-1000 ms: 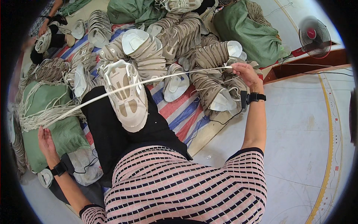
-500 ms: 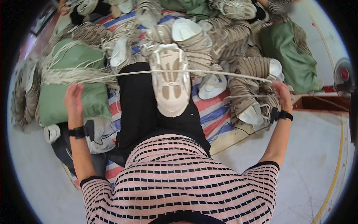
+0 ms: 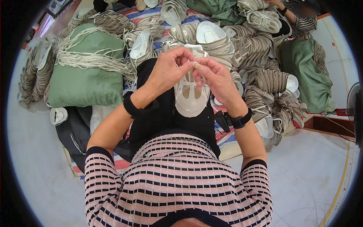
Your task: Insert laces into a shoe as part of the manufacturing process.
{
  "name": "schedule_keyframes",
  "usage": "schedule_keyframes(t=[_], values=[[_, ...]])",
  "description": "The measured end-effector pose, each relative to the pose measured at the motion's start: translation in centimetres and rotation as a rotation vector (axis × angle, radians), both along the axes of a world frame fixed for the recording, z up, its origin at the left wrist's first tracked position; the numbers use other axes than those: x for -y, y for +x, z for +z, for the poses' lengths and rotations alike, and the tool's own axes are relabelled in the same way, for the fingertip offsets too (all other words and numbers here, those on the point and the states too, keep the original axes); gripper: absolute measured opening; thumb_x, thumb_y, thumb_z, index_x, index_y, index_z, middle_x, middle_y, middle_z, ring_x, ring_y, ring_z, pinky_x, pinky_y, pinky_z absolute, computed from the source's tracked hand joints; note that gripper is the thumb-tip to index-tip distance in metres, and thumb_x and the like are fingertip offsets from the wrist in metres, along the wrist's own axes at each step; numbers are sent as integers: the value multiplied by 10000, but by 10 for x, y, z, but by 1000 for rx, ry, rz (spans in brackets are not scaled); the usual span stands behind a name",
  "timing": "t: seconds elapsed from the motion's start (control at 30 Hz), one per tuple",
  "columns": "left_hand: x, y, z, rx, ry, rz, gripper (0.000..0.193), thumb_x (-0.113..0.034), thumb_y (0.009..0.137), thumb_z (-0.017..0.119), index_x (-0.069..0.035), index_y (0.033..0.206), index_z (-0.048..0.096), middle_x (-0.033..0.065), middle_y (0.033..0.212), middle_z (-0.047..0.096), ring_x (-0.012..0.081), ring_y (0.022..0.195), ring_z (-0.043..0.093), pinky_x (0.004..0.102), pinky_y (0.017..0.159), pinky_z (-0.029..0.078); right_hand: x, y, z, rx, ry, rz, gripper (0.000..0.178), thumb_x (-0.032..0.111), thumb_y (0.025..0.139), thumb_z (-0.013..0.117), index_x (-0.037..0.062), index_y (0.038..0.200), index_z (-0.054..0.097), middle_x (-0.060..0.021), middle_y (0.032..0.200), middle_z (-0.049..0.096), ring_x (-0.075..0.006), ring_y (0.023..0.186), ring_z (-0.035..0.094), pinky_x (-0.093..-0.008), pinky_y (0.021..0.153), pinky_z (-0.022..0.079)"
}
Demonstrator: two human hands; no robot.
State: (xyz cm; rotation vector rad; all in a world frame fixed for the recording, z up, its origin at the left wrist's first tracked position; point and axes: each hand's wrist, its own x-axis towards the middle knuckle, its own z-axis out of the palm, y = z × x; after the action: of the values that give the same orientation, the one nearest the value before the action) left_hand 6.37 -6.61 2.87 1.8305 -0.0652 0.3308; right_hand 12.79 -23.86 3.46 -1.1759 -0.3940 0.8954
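A pale beige and white shoe upper (image 3: 191,107), with mesh panels, lies toe toward me on my lap over black trousers. Above its lacing area my two hands meet, fingertips against fingertips. My left hand (image 3: 172,68) is closed in a pinch, thumb against forefinger. My right hand (image 3: 216,77) also pinches, its thumb and forefinger touching the left ones. A small whitish bit of shoelace (image 3: 194,60) shows between the fingertips; the rest of it is hidden by the fingers.
On the left a green sack (image 3: 85,89) carries a bundle of loose off-white laces (image 3: 89,60). Stacked shoe uppers (image 3: 253,47) cover the striped sheet ahead. Another green sack (image 3: 302,72) and a fan (image 3: 353,109) stand at right. A person's arm (image 3: 287,13) shows far right.
My hands, wide apart with the lace stretched straight between them across the shoe upper, have come together above it. The lace is no longer stretched out. The view has shifted slightly.
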Motion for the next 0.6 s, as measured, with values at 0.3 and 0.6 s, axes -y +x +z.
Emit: schedule_keyframes(t=[0.3,0.6], values=[[1,-12,-21,-244,-88,62,167,-161,870,622,-21,920,548,-30,728,543,36,588,442,183,502,365,18,7,-26,432,-351,-102,107,117,797,686,32,859,670,12,736,622,-84,655,503,-231,609,406],[-10,13,-69,-364,102,53,455,-148,677,767,-42,957,425,12,761,414,100,689,395,248,591,369,20,5,-45,1099,-500,-118,76,146,744,690,86,780,661,-16,768,655,-220,737,568,-362,689,382]])
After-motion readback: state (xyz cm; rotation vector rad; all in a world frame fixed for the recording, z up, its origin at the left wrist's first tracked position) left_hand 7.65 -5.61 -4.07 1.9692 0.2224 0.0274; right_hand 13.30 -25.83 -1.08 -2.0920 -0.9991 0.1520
